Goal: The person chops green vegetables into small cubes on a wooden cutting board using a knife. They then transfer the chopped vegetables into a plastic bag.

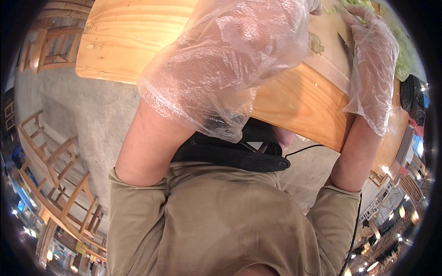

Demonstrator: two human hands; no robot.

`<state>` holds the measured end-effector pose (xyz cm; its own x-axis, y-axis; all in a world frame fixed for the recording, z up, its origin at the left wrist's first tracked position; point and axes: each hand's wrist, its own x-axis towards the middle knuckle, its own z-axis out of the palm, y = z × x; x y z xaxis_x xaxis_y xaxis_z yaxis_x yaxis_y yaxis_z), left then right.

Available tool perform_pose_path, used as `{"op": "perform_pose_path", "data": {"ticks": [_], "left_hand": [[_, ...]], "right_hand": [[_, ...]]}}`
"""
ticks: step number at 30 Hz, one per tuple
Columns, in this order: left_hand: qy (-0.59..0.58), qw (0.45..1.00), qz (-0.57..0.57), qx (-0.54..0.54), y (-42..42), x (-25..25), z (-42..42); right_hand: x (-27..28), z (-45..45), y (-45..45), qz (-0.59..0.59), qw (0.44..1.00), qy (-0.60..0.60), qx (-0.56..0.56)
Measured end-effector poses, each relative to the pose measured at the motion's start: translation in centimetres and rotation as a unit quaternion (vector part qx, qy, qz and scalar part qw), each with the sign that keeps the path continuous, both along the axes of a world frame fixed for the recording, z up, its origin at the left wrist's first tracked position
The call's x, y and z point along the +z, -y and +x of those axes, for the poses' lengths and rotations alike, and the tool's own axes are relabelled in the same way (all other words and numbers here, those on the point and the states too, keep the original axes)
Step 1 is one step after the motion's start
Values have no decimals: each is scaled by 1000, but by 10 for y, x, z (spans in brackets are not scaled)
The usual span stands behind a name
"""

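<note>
Both hands wear loose clear plastic gloves. My left hand (266, 31) reaches over the near part of the wooden table (297, 96), its fingertips cut off or hidden at the top edge. Beside it, a pale, wet-looking food scrap (316, 44) lies on a cutting board (331, 67). At the upper right, my right hand (373, 38) bends over chopped green vegetable pieces (359, 2), a few showing by its fingers. Whether it grips any cannot be told. The dark blade of a knife (345, 48) rests on the board just left of that hand; its handle is not visible.
Pale green leafy vegetables (405, 58), seemingly in clear plastic, lie right of my right hand. A black plastic bag (412, 98) is beyond them. Under the table edge sits a black mesh item (231, 158) against my body. Wooden chairs (62, 165) stand on the concrete floor at left.
</note>
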<state>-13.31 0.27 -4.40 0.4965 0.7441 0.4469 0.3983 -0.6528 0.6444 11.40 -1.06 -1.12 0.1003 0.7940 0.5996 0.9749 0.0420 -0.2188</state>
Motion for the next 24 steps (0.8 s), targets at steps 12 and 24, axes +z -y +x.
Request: {"op": "perform_pose_path", "data": {"ticks": [12, 24], "left_hand": [[1, 1000, 7, -15, -8, 3, 13], [14, 998, 30, -58, -45, 5, 56]], "right_hand": [[-5, 6, -3, -21, 997, -75, -16], [17, 15, -25, -29, 882, -454, -124]]}}
